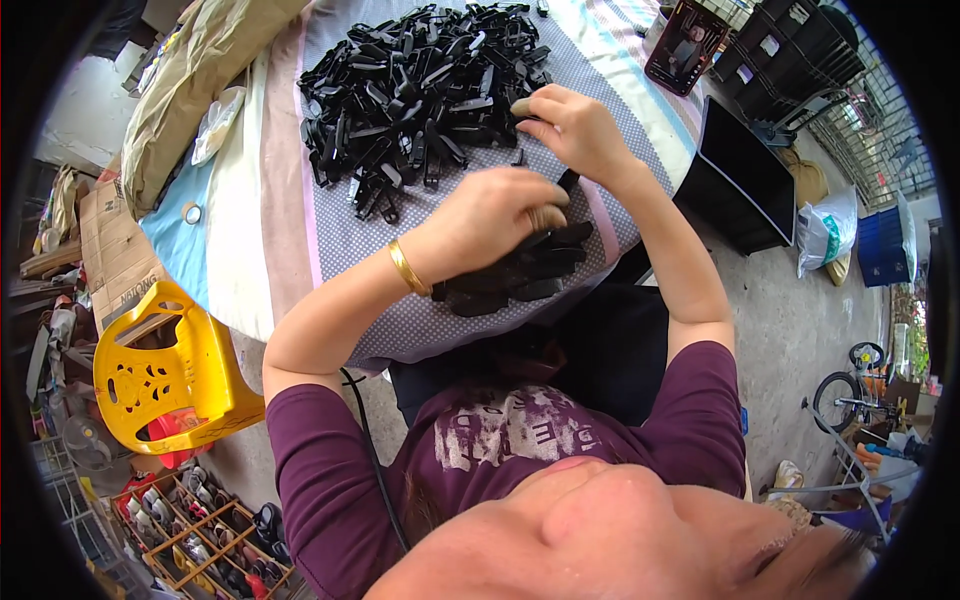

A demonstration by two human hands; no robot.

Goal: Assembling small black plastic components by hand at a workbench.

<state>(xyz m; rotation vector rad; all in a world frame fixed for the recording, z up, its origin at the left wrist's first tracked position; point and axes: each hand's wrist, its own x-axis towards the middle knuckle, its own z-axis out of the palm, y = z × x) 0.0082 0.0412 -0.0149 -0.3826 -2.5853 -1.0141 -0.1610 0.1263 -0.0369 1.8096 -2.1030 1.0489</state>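
A: Where to look first?

B: At the tabletop (235,270), draped in a grey dotted cloth (350,235) with pink and pale stripes. On the far part, a large loose heap of small glossy black plastic clip-like pieces (420,95). By the near edge, a smaller cluster of flat, elongated black pieces (515,275).

A: And the right hand (578,125)?

B: At the heap's right edge, with tan covers (520,107) on the fingertips, thumb and forefinger nearly meeting in a pinch. Impossible to tell whether around a piece.

A: And the left hand (490,210)?

B: Over the smaller cluster, beyond a gold bracelet (405,266), fingers curled inward. Impossible to tell what, if anything, inside the curl. Just beside the fingertips, a dark strip (568,182), partly hidden; unclear whether held.

A: Which step, then?

B: Judging from the pose, picking at the heap with the right, tending the nearer cluster with the left.

A: Called for next?

B: Probably a fine fingertip grip, to free one piece without dragging tangled neighbours along.

A: Anything around?

B: To the left, a yellow plastic chair (170,375) with a cut-out back.
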